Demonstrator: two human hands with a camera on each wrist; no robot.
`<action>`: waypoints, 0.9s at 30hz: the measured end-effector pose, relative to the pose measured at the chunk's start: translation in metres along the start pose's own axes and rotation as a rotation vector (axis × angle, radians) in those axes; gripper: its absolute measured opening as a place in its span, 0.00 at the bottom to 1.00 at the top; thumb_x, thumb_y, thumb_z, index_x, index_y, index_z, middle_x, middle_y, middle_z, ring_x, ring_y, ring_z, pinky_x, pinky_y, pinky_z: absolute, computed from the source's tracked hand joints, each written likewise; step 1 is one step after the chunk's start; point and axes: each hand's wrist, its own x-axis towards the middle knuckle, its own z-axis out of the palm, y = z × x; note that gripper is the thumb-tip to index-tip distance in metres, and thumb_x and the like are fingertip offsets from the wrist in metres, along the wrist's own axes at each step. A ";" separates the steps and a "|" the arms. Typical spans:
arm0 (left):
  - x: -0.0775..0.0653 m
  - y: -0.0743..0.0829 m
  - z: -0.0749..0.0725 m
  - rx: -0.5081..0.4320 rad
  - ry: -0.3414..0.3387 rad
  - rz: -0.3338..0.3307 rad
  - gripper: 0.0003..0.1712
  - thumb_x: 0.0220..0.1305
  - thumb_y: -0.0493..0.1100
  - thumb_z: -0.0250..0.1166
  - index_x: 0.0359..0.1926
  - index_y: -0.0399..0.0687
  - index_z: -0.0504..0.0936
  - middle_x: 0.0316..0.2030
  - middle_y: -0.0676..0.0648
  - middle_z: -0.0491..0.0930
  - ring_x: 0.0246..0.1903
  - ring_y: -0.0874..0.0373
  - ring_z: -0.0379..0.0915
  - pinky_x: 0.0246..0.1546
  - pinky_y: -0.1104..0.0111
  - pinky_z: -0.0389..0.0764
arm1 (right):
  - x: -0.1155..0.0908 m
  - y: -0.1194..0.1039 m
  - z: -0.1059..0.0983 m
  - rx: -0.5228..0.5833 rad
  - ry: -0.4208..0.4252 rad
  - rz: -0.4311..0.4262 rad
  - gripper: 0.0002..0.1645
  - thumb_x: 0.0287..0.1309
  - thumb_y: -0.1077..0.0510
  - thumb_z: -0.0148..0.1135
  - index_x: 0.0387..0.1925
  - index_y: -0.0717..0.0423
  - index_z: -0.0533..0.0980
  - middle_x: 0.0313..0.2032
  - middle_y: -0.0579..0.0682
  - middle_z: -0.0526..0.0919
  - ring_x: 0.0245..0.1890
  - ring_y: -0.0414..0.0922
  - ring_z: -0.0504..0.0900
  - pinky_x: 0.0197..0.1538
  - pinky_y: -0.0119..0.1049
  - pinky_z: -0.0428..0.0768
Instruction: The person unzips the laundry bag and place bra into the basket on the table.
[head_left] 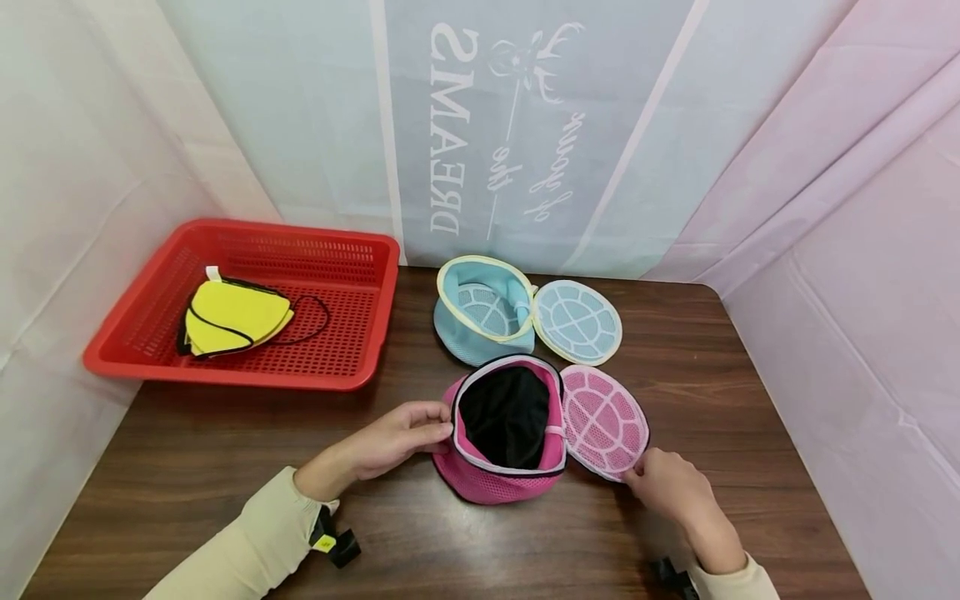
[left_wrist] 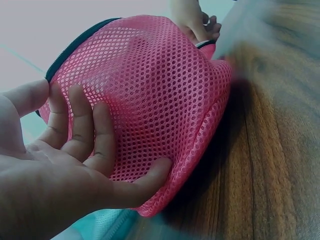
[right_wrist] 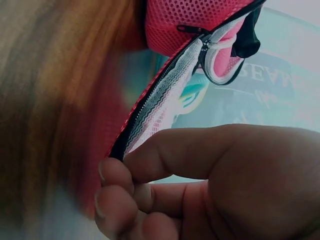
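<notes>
A pink mesh laundry bag (head_left: 495, 487) stands on the table with its round mouth unzipped and black cloth (head_left: 510, 412) inside. My left hand (head_left: 397, 437) holds its left side, thumb and forefinger at the zipper rim and the other fingers against the mesh (left_wrist: 150, 85). To the right, the bag's round lid (head_left: 603, 421) is folded out, joined to the bag by a short hinge. Thumb and forefinger of my right hand (head_left: 675, 492) pinch the lid's near right edge. In the right wrist view, the black zipper (right_wrist: 145, 102) runs into that pinch.
Behind stands a light blue mesh laundry bag (head_left: 480, 329), its lid (head_left: 577, 321) laid out to the right. A red plastic basket (head_left: 367, 367) at the left holds a yellow piece with black cords (head_left: 236, 312). Curtains (head_left: 517, 125) hang around the wooden table (head_left: 465, 554).
</notes>
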 end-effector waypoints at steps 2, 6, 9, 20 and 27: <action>0.000 0.000 0.000 0.015 0.012 -0.010 0.06 0.69 0.40 0.54 0.37 0.41 0.72 0.34 0.51 0.72 0.38 0.62 0.69 0.46 0.63 0.74 | 0.000 -0.001 0.003 0.002 -0.003 0.005 0.22 0.54 0.49 0.58 0.10 0.49 0.64 0.12 0.43 0.63 0.16 0.41 0.62 0.18 0.36 0.58; 0.000 0.001 0.002 0.051 0.040 -0.042 0.06 0.68 0.41 0.55 0.36 0.42 0.72 0.33 0.50 0.70 0.37 0.61 0.68 0.45 0.64 0.75 | -0.001 -0.002 0.006 0.007 0.006 0.004 0.22 0.55 0.50 0.57 0.10 0.49 0.64 0.12 0.44 0.62 0.16 0.42 0.61 0.18 0.36 0.58; 0.000 0.002 0.003 0.073 0.048 -0.059 0.07 0.68 0.42 0.56 0.35 0.42 0.73 0.32 0.48 0.70 0.36 0.60 0.68 0.43 0.65 0.76 | -0.003 -0.004 0.008 0.017 0.005 0.002 0.21 0.55 0.51 0.56 0.11 0.49 0.64 0.13 0.44 0.64 0.16 0.42 0.63 0.19 0.37 0.60; -0.001 0.004 0.002 0.192 0.068 0.002 0.11 0.68 0.41 0.55 0.34 0.34 0.73 0.31 0.44 0.70 0.34 0.57 0.68 0.37 0.68 0.72 | -0.006 -0.002 0.006 0.003 0.038 0.005 0.21 0.54 0.50 0.56 0.10 0.49 0.63 0.12 0.44 0.62 0.15 0.42 0.62 0.18 0.37 0.60; 0.002 0.005 0.003 0.203 0.062 0.005 0.11 0.68 0.41 0.55 0.36 0.35 0.74 0.33 0.47 0.74 0.37 0.56 0.71 0.41 0.65 0.75 | -0.010 -0.004 0.000 0.010 0.048 0.012 0.21 0.55 0.51 0.55 0.10 0.49 0.62 0.12 0.43 0.61 0.15 0.41 0.61 0.18 0.36 0.58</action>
